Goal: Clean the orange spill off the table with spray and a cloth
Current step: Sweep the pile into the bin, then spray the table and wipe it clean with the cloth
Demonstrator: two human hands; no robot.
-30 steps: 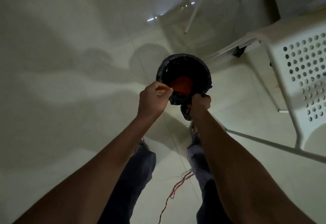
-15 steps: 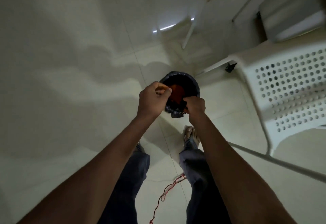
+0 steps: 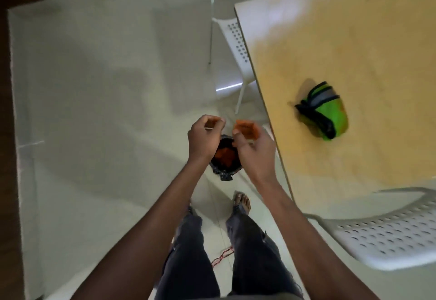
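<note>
I stand over a small bin (image 3: pixel 227 167) lined with a black bag, with orange waste inside it. My left hand (image 3: pixel 204 137) hovers above its left rim with the fingers curled in and an orange tinge at the tips. My right hand (image 3: pixel 253 149) hovers above the right rim, its loosely bent fingers blurred and coloured orange; I make out nothing held in it. A bundled green cloth (image 3: pixel 326 113) with grey and black bands lies on the tan table (image 3: pixel 354 40) to the right, away from both hands.
A white perforated chair (image 3: pixel 387 233) stands at the table's near edge on the right. Another white chair (image 3: pixel 238 40) is tucked at the table's far left side. A red cord (image 3: pixel 221 256) lies on the pale tiled floor between my feet.
I have risen, so the bin looks smaller and lower, and the table with the green cloth has come into view. My right hand has let go of the bag's rim and lifted.
</note>
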